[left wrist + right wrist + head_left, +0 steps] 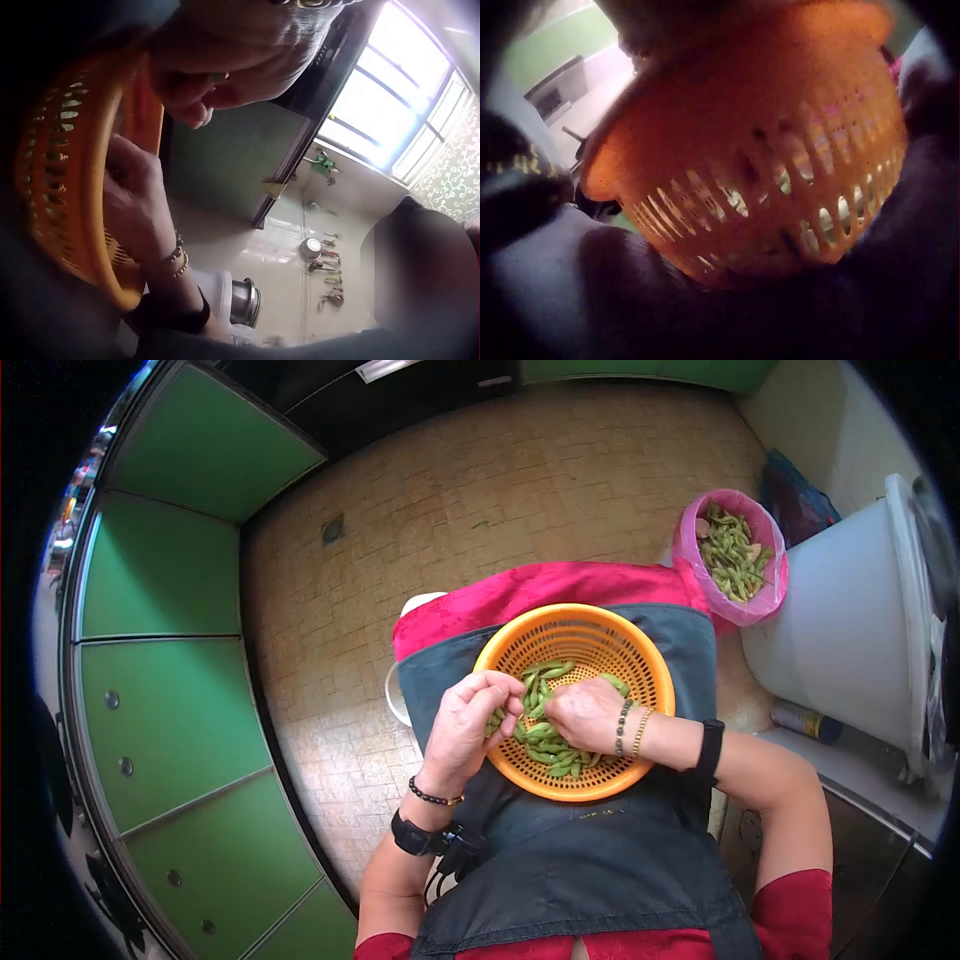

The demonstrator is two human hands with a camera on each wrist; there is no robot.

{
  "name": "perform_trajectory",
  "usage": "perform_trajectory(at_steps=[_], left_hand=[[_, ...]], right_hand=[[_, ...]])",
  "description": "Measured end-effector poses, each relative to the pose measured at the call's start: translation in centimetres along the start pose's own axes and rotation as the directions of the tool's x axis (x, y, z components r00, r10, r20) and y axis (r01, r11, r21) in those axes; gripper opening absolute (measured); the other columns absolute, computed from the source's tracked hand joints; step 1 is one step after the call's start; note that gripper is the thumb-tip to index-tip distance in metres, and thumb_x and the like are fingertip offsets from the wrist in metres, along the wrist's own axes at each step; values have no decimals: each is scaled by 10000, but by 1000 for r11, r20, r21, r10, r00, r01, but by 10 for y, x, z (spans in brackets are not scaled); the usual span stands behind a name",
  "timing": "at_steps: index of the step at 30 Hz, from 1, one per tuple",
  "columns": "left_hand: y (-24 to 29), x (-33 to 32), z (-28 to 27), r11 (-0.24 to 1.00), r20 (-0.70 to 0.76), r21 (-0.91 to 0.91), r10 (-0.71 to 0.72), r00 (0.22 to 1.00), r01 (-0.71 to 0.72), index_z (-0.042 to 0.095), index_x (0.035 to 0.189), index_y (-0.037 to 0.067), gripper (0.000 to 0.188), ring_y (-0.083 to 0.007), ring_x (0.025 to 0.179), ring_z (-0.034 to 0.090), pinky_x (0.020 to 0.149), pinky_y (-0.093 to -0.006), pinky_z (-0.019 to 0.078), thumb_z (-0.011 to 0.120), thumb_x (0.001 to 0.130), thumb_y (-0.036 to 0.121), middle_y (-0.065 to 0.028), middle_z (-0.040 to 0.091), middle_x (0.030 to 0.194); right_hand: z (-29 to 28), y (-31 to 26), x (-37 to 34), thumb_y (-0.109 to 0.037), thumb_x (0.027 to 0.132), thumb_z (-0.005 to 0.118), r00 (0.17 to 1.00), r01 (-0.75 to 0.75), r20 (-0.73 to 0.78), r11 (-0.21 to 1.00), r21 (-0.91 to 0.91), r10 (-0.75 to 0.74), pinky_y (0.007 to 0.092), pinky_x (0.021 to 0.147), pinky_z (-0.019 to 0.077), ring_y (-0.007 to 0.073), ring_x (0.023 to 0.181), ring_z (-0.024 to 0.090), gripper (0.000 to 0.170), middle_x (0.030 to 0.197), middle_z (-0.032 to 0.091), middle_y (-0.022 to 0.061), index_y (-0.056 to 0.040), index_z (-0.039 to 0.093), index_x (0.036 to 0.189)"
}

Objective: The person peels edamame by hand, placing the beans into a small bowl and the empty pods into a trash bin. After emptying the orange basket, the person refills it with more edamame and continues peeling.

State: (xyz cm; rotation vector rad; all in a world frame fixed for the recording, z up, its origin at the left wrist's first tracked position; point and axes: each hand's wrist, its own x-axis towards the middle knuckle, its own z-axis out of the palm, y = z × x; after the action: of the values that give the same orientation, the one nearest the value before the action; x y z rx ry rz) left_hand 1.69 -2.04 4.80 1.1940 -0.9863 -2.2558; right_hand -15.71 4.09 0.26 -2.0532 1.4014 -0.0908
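Observation:
An orange plastic colander (655, 670) sits on the person's lap with green edamame pods (562, 755) lying inside it. Over its left side, the left hand (466, 722) is curled round some edamame pods, green showing between fingers and palm. In the left wrist view a bit of green (217, 77) pokes out by the fingers of that hand. The right hand (590, 715) reaches down into the colander among the pods, its fingers bent and the tips hidden; I cannot tell whether it pinches a pod. The right wrist view mostly shows the colander's slotted outer wall (780, 172).
A pink bag-lined container (780, 580) of more pods stands on the floor at the right, beside a large white bin (830, 630). Green cabinets (160, 580) line the left. A dark apron (570, 880) covers the lap, and a spray can (805, 722) lies at the right.

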Motion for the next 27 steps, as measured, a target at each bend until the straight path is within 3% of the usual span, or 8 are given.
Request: perform_trajectory(at_steps=[9,14,16,17,19,20,23,27], left_hand=[[-2,2,-2,999,-2,-29,-22,1000,21,558,898,18,156,-74,536,482,407,-168,313,452,853,123,-27,556,715],[4,0,-1,998,-28,-47,-47,998,46,559,891,15,155,-78,522,470,409,-173,318,457,853,126,-28,552,709],[6,1,0,998,-30,-37,-60,998,59,561,883,18,151,-76,524,472,410,-170,312,466,854,131,-26,552,703],[6,2,1,998,-32,-35,-57,998,56,562,881,19,150,-76,525,473,411,-169,313,469,854,134,-26,552,701],[5,6,1,999,-5,-18,-37,999,37,563,876,26,148,-77,534,483,419,-166,328,467,857,137,-26,555,703],[5,7,1,998,12,-36,-41,999,42,563,875,26,149,-77,536,485,417,-167,329,465,858,136,-26,556,706],[4,12,7,994,72,-68,-81,994,86,568,875,28,141,-66,542,492,413,-163,333,460,860,117,-22,563,717],[0,16,19,983,123,-18,-179,976,183,572,874,34,135,-59,546,492,412,-165,339,470,859,121,-15,565,724]], right_hand=[[11,0,18,-115,662,540,995,-77,64,997,12,76,387,622,488,297,699,614,116,686,615,160,-44,625,696],[-39,-3,-10,-167,745,515,950,-9,-290,944,330,111,395,579,460,294,645,583,112,686,572,116,-59,511,713],[-71,9,-32,-118,756,550,879,-31,-413,895,445,236,313,553,451,223,603,563,72,679,561,95,-50,527,750],[-91,14,-44,-100,773,554,840,-86,-425,856,509,337,278,544,443,177,581,552,57,669,563,66,-47,532,767],[-96,48,-60,-90,816,538,709,40,-441,592,805,551,217,539,416,75,582,502,55,671,549,-10,-38,538,800],[-108,57,-73,-89,844,511,707,-4,-367,522,853,604,177,514,377,12,594,454,68,701,533,-49,-36,533,809],[-105,82,-97,-108,860,477,690,29,-243,309,951,682,159,428,283,4,471,353,81,734,566,-4,-58,515,809],[-92,69,-100,-121,861,460,735,195,-181,52,979,653,165,410,274,28,436,335,64,785,596,73,-67,490,842]])
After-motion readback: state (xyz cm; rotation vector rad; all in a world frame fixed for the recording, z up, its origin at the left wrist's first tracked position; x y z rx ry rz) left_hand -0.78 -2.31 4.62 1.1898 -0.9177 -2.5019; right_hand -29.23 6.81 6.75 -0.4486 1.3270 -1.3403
